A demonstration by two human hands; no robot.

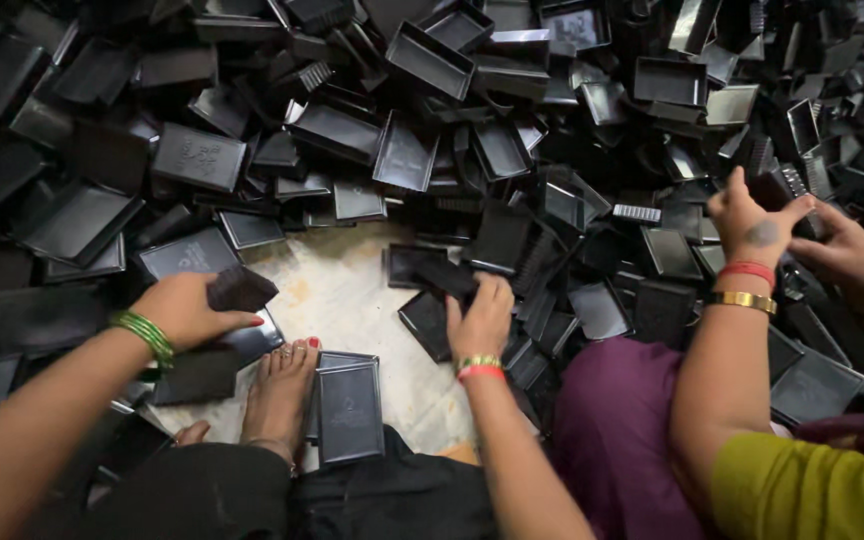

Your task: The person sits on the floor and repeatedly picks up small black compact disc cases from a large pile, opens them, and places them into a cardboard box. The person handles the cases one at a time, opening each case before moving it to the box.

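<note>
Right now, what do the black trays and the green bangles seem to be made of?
Black trays: probably moulded plastic with a semi-gloss finish; thin rims and soft grey reflections suggest it.
Green bangles on the left hand: glossy, possibly glass or plastic; I cannot tell which.

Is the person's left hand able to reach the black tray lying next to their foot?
Probably yes. The left hand already holds a small black piece, but the flat black tray lies close beside the bare foot, with only that foot between them and nothing lying on top of it.
</note>
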